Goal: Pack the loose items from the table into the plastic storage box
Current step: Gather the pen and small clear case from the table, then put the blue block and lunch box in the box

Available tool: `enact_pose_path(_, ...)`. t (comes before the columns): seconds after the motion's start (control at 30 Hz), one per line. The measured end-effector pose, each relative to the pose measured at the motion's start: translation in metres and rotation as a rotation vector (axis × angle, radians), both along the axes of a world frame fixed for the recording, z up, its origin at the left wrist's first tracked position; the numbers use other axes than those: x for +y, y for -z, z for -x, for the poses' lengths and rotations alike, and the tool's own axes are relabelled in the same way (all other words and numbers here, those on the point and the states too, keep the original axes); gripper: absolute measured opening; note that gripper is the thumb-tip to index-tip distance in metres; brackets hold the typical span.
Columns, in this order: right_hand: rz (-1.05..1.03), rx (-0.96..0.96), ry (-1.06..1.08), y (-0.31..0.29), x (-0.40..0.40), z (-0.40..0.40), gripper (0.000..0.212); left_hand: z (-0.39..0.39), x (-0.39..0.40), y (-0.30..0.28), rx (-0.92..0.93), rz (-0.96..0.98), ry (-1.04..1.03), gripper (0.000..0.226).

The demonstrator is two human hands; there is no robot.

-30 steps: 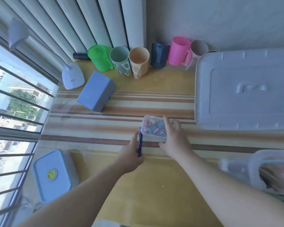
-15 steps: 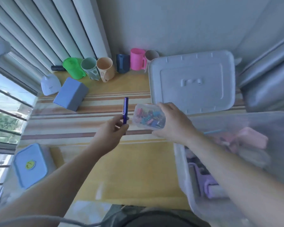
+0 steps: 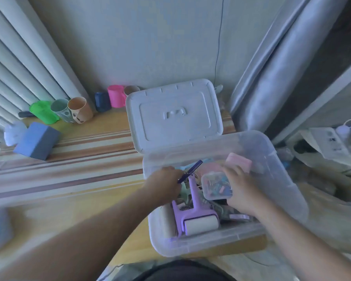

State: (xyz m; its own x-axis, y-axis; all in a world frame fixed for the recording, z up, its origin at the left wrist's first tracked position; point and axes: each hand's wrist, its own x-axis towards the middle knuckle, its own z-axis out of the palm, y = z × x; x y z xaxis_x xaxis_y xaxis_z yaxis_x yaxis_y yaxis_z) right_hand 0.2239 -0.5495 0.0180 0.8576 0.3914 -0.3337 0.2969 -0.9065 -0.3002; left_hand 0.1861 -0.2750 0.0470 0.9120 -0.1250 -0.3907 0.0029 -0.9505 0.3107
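Both hands are over the plastic storage box [image 3: 272,159] now — the left hand [image 3: 163,184] pinches a dark blue pen [image 3: 189,171] that angles up and away from the fingers, while the right hand [image 3: 241,191] grips a small clear case of colourful clips [image 3: 217,186] from its right side. The two hands sit near each other but apart, each clamped on its own item, both inside the box's rim. Below them lies a purple lint roller [image 3: 193,211] amid a jumble of other things, with a pink case [image 3: 239,162] at the far side. The box's white lid [image 3: 173,113] rests on the bench [image 3: 79,159] just behind it.

The risk from here looks like the landing. The contents are heaped unevenly, so the clip case, set on the roller's handle, could tip and — if its lid is loose, which cannot be told — scatter clips. The slim pen could slip down between things. Cups [image 3: 80,110] and a blue block [image 3: 37,140] on the bench remain unpacked.
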Motion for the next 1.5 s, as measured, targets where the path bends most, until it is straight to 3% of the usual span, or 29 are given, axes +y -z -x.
enact_pose_path(0.13,0.023,0.090,0.027,0.023,-0.007,0.007,0.105,0.006,-0.019,0.014,0.165,-0.244,0.022,0.020)
enact_pose_path(0.33,0.024,0.128,-0.010,0.026,-0.008,-0.001,0.108,0.007,-0.029,0.019,0.257,-0.385,0.067,0.026)
enact_pose_path(0.57,-0.082,-0.043,-0.161,-0.001,0.029,-0.003,0.072,0.007,-0.025,0.032,0.191,-0.313,0.152,0.022)
enact_pose_path(0.7,-0.114,-0.079,-0.226,0.001,0.069,-0.002,0.054,-0.001,-0.005,0.017,-0.030,-0.146,0.177,0.035)
enact_pose_path(0.8,-0.200,-0.130,-0.238,0.001,0.117,-0.008,0.049,-0.006,0.049,0.003,-0.365,0.098,0.044,0.032)
enact_pose_path(0.9,-0.325,-0.227,-0.263,-0.006,0.183,-0.021,0.048,-0.010,0.134,-0.002,-0.482,0.167,-0.218,0.028)
enact_pose_path(1.07,-0.374,-0.196,-0.352,-0.004,0.317,-0.039,0.050,-0.001,0.303,0.017,-0.361,0.029,-0.623,0.043)
enact_pose_path(1.23,-0.201,0.035,-0.418,0.019,0.458,-0.063,0.062,0.015,0.463,0.049,-0.174,-0.175,-0.827,0.070)
enact_pose_path(1.37,-0.088,0.166,-0.442,0.047,0.547,-0.076,0.068,0.010,0.543,0.077,-0.036,-0.202,-0.874,0.093)
enact_pose_path(1.5,-0.056,0.192,-0.438,0.065,0.596,-0.074,0.067,-0.006,0.569,0.111,0.044,-0.117,-0.813,0.117)
